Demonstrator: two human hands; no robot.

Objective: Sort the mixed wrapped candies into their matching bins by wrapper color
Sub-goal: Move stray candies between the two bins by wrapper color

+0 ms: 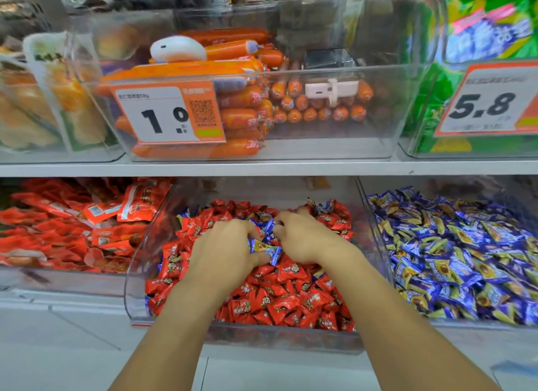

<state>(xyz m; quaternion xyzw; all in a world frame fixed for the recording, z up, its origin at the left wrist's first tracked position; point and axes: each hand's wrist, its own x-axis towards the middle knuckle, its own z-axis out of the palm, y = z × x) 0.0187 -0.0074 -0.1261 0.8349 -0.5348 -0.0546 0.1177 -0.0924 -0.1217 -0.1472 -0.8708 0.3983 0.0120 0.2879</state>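
Head camera, close, looking forward and down at shelf bins (single view).

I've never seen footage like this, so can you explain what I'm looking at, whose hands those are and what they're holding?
There is one picture, taken by a camera worn on a person's head, looking down at shop shelves. No machine: these are the person's own bare hands. Both reach into the middle clear bin, full of red candies with some blue ones mixed in. The left hand grips a blue candy; the right hand curls round more blue ones. The matching blue bin sits to the right. Above are orange sausages.
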